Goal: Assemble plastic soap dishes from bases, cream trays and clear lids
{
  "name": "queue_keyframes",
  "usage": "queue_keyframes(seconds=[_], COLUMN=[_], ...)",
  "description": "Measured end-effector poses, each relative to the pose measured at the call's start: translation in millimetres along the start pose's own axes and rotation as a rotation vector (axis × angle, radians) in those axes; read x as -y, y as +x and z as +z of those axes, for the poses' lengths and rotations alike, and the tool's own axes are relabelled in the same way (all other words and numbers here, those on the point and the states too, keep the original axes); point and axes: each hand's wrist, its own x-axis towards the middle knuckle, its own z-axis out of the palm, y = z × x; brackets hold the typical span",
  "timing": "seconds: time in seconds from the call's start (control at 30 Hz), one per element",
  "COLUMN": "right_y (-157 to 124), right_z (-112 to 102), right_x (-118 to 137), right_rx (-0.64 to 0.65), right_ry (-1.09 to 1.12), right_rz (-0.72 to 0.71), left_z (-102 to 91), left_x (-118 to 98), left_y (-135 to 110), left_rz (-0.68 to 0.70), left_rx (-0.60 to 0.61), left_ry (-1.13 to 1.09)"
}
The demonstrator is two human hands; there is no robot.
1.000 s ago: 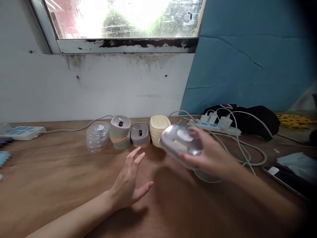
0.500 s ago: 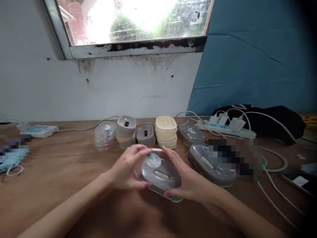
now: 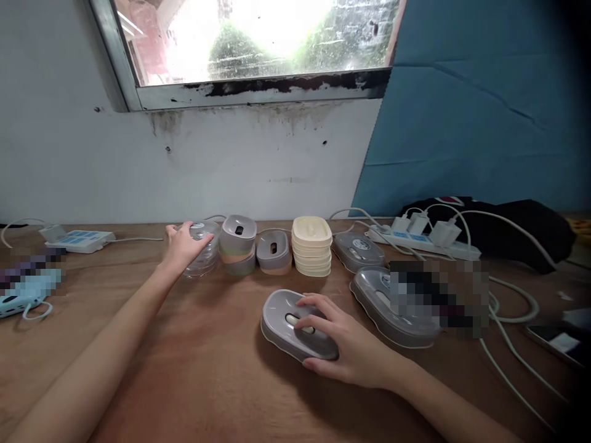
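My right hand [image 3: 344, 341] rests on a grey oval container [image 3: 289, 323] lying on the wooden table [image 3: 194, 369], fingers curled over its top and one fingertip at its slot. My left hand [image 3: 184, 245] is stretched far forward and lies on a stack of clear round lids [image 3: 203, 252] near the wall, fingers curved over its top. Beside that stack stand grey slotted tubs [image 3: 237, 243], another grey tub [image 3: 274, 251] and a stack of cream trays [image 3: 312, 245].
Two more grey lidded containers [image 3: 357, 251] [image 3: 383, 304] lie to the right, one partly blurred out. A white power strip [image 3: 427, 243] with chargers and cables, a black cloth [image 3: 521, 231], a phone [image 3: 558, 341] at right. Another power strip [image 3: 78, 239] at left.
Both hands held the grey container above the table half a second ago. Now it lies on the table under my right hand, and my left hand has moved forward-left onto the clear lids.
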Motion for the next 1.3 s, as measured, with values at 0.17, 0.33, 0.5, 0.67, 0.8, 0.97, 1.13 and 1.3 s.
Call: queue_keyframes(seconds=[0.17, 0.33, 0.5, 0.67, 0.8, 0.97, 1.13, 1.3], right_y=[1, 1, 1, 0, 4, 11, 8, 3], right_z=[2, 2, 2, 3, 5, 6, 6, 12], right_x=[-3, -3, -2, -2, -2, -4, -8, -15], right_rx=[-0.004, -0.001, -0.003, -0.008, -0.013, -0.014, -0.055, -0.217], right_ry=[-0.024, -0.037, -0.053, -0.087, -0.098, -0.118, -0.11, 0.063], right_rz=[-0.034, -0.037, -0.032, -0.041, -0.077, -0.151, -0.159, -0.057], left_z=[1.4, -5.1, -6.4, 0.0, -6.6, -14.7, 11.0, 12.3], left_x=[3, 4, 1, 8, 2, -29, -40, -43], left_y=[-6, -10, -22, -24, -38, -92, -111, -98], left_rz=[0.007, 0.072, 0.178, 0.267, 0.405, 1.085, 1.195, 1.122], left_rx=[0.035, 0.024, -0.007, -0.053, -0.238, 0.169, 0.846, 0.906], left_ry=[0.041, 0.131, 0.208, 0.255, 0.13, -0.252, -0.246, -0.259])
